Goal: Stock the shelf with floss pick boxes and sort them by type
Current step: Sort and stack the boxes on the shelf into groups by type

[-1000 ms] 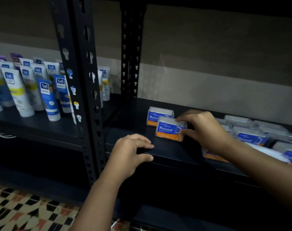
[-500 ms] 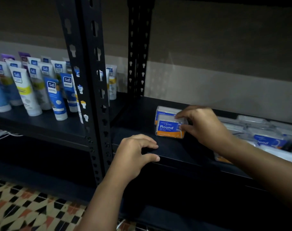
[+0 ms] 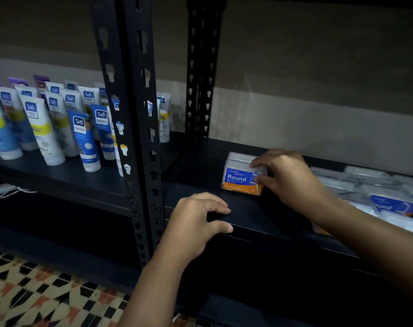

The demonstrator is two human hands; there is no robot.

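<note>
A clear floss pick box (image 3: 241, 180) with a blue and orange "Round" label stands on the black shelf (image 3: 200, 168). My right hand (image 3: 288, 178) pinches its right end between thumb and fingers. A second box (image 3: 239, 158) stands directly behind it, mostly hidden. My left hand (image 3: 196, 220) rests on the shelf's front edge, thumb under the lip and fingers on top. A loose heap of more floss pick boxes (image 3: 375, 194) lies on the shelf to the right, partly behind my right forearm.
Black perforated uprights (image 3: 130, 128) split this bay from the left bay, where several Safi tubes (image 3: 59, 123) stand in rows. Another upright (image 3: 200, 74) stands at the back. A white cable (image 3: 5, 192) lies lower left. Patterned floor tiles (image 3: 35, 293) show below.
My right hand has pushed the front box back until it lines up in front of the rear box. The left hand has stayed on the shelf edge.
</note>
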